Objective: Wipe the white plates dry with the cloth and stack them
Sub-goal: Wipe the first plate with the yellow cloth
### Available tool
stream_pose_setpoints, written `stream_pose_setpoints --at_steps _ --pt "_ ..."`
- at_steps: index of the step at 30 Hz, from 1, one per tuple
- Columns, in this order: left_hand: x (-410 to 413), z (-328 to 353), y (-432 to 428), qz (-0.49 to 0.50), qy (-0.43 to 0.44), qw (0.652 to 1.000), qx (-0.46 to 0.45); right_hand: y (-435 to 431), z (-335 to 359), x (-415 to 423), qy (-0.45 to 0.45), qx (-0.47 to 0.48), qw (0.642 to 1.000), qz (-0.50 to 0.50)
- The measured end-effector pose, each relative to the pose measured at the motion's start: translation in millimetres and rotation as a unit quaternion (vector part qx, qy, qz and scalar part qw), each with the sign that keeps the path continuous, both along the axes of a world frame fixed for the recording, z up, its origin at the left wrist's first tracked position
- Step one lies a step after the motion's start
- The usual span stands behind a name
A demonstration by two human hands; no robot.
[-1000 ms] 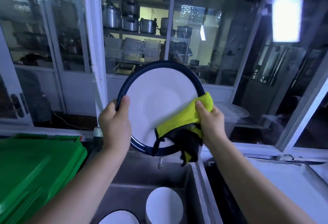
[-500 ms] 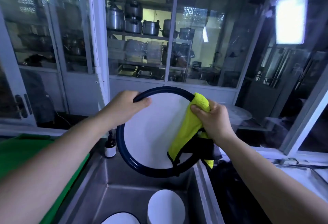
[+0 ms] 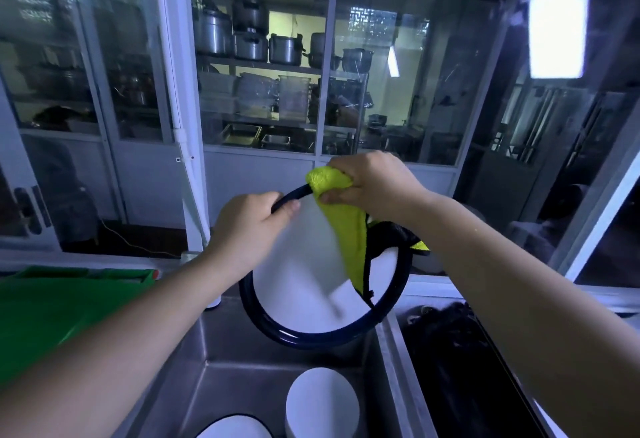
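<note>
A: Over the steel sink, mid-frame, a blue-rimmed white plate was held up on edge, face toward the camera. A green lid sat at the left.
B: Other plates?
A: Two down in the basin, near side: a plain plate and a dark-rimmed plate cut off by the frame edge. Couldn't tell wet from dry.
B: Cloth?
A: The yellow cloth, black-trimmed, hung over the top-right rim and draped down the plate's face.
B: Hands?
A: On the top-left rim the left hand gripped, fingers curled over the edge. At the top, the right hand pinched the bunched cloth against the rim.
B: Step?
A: Wiping, I'd judge, working the rim. Stacking not begun; no dry stack was in view.
B: Next?
A: Probably rotating the plate so the cloth reached the lower rim and the back, then finding a dry spot to set it down. With both hands up top, a slip into the basin looked like the risk.
</note>
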State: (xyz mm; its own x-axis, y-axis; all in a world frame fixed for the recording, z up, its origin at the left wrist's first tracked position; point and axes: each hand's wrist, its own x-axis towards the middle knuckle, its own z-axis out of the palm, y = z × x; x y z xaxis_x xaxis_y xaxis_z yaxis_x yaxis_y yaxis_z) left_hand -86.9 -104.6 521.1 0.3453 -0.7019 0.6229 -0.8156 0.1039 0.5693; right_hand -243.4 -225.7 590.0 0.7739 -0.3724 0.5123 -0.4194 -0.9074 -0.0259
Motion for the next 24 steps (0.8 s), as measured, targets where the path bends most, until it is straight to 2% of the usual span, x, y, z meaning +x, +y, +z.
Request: stream_pose_setpoints --at_steps 2,5,10,13,16,19,21,24 --pt "4.7 -5.2 3.7 0.0 0.065 0.998 -0.025 -9.8 -7.3 -10.4 -0.084 0.095 0.992 -0.007" --pt "14.2 -14.9 8.3 0.009 0.201 0.976 -0.08 -21.7 -33.2 -27.1 -0.248 0.261 0.932 -0.049" --pt "9.1 -26.9 7.3 0.053 0.301 0.936 -0.178 -10.0 -107.1 -27.3 -0.42 0.265 0.854 -0.155" --pt "5.3 -33.4 2.5 0.084 0.316 0.925 -0.193 3.9 -139.8 -20.9 -0.452 0.293 0.827 -0.163" --pt "1.8 -39.6 1.0 0.096 0.293 0.936 -0.168 2.6 -141.3 -20.5 -0.427 0.228 0.86 -0.164" --pt "-6.8 -41.9 1.3 0.086 0.266 0.948 -0.152 -1.9 -123.6 -14.8 -0.369 0.03 0.911 -0.183" --pt "-15.2 -43.0 0.3 0.076 0.257 0.953 -0.143 -3.7 -113.2 -5.7 -0.324 -0.059 0.93 -0.163" --pt "-24.8 -44.3 -1.7 0.058 0.264 0.953 -0.138 2.7 -103.2 12.9 -0.299 -0.065 0.944 -0.121"
